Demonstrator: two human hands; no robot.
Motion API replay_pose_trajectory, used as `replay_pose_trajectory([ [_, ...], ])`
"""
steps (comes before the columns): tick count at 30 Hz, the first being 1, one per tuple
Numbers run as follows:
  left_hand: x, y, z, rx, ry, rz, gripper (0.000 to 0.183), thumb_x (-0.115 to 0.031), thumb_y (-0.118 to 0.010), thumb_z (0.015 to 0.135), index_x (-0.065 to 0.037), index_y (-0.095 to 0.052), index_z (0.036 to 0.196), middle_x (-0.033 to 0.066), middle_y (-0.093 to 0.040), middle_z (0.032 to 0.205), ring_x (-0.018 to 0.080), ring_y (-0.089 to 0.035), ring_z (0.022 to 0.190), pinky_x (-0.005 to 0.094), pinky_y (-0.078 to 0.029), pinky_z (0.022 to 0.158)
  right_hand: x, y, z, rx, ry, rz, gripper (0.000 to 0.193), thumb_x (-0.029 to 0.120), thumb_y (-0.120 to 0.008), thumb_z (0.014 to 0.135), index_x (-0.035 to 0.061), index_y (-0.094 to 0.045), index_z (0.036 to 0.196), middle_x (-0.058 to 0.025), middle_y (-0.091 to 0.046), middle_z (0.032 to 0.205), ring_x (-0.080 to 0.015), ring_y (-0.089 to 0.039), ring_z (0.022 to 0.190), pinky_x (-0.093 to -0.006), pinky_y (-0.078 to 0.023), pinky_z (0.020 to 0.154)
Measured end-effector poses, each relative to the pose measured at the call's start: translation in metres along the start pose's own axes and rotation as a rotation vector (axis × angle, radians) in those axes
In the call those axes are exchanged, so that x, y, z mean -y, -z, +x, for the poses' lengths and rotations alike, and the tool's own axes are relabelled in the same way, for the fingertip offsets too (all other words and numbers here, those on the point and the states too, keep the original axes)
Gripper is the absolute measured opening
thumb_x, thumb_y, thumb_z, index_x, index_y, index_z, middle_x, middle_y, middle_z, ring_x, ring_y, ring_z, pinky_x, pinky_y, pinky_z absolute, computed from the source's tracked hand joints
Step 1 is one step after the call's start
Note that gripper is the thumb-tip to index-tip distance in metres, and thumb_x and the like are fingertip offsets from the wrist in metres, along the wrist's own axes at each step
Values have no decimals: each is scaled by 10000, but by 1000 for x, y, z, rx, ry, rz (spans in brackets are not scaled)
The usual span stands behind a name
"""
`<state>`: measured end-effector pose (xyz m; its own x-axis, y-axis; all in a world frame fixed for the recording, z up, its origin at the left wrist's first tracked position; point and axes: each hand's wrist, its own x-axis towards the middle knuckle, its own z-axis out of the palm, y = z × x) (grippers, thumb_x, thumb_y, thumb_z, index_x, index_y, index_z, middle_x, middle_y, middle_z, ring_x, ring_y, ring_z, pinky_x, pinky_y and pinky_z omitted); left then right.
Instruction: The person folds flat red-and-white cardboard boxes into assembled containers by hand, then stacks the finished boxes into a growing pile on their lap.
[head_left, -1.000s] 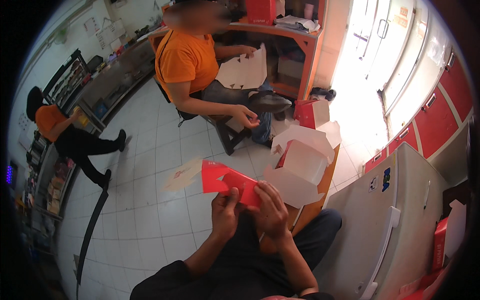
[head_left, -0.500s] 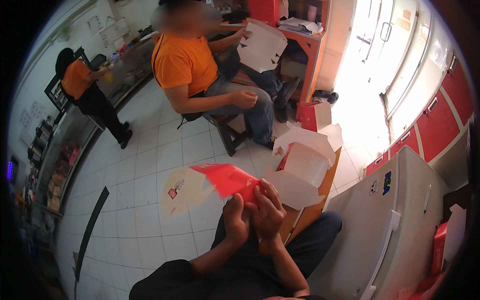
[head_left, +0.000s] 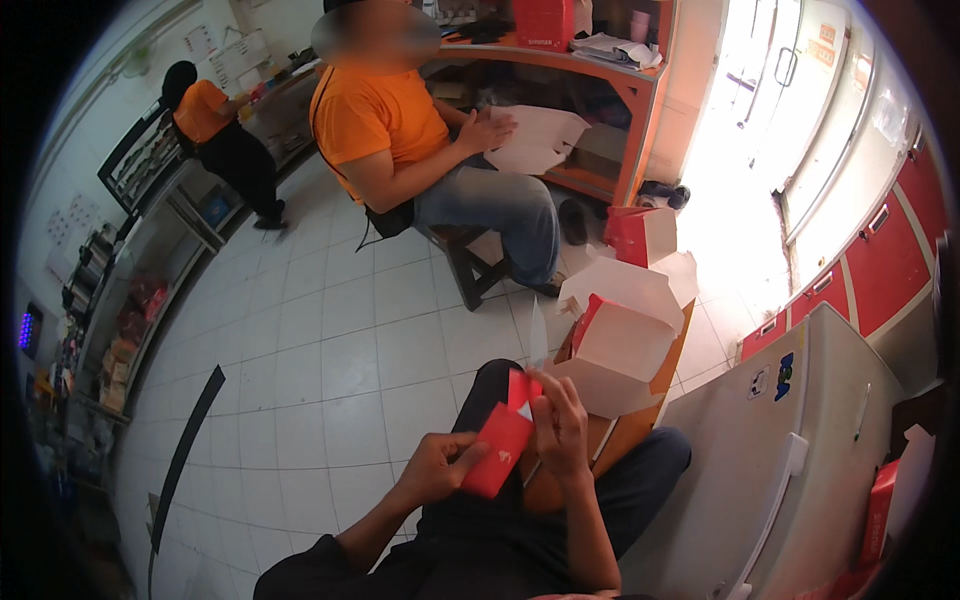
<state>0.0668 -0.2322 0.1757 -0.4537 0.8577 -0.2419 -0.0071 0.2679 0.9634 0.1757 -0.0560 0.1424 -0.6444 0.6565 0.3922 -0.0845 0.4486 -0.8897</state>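
A partly folded red carton [head_left: 497,452] with a pale inside is held over my lap. My left hand [head_left: 437,468] grips its near left side, thumb lying on the red face and fingers behind. On its right edge, my right hand [head_left: 561,428] is closed against a raised flap, fingers upright and close together. A thin pale panel [head_left: 538,335] stands up beyond the right fingertips. Just past that hand, an opened white-lined box [head_left: 625,345] sits on the wooden bench [head_left: 545,492].
Behind the opened box stands another red-and-white box [head_left: 632,238]. A seated co-worker in orange [head_left: 375,130] handles a flat white carton [head_left: 535,140]. Another person [head_left: 215,120] is at the far left counter. A pale refrigerator [head_left: 740,450] stands close on my right.
The red carton has turned more upright and come lower and nearer. My hands have moved apart, the left one to its left side. The seated co-worker's carton has been lowered.
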Motion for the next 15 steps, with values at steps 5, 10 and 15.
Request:
replay_pose_trajectory([
  [5,17,10,-6,73,140,166,250,-181,-570,1036,29,-656,1140,48,-731,888,68,-634,805,260,-512,754,12,15,-14,478,-213,143,357,192,-772,858,93,-725,1198,-80,-564,917,-212,-558,799,-318,-471,744],
  [10,15,-2,-12,-146,45,297,359,-123,-551,990,-59,-532,1344,89,-703,741,103,-646,687,273,-492,676,13,8,-31,383,-236,40,376,190,-831,796,67,-734,1137,-102,-601,962,-239,-614,835,-323,-508,755],
  [15,11,3,-12,-152,-84,220,446,-97,-560,966,-79,-468,1403,60,-651,594,103,-600,544,260,-434,563,12,3,-33,393,-240,206,384,149,-869,748,79,-761,1110,10,-485,848,-100,-475,730,-255,-391,624],
])
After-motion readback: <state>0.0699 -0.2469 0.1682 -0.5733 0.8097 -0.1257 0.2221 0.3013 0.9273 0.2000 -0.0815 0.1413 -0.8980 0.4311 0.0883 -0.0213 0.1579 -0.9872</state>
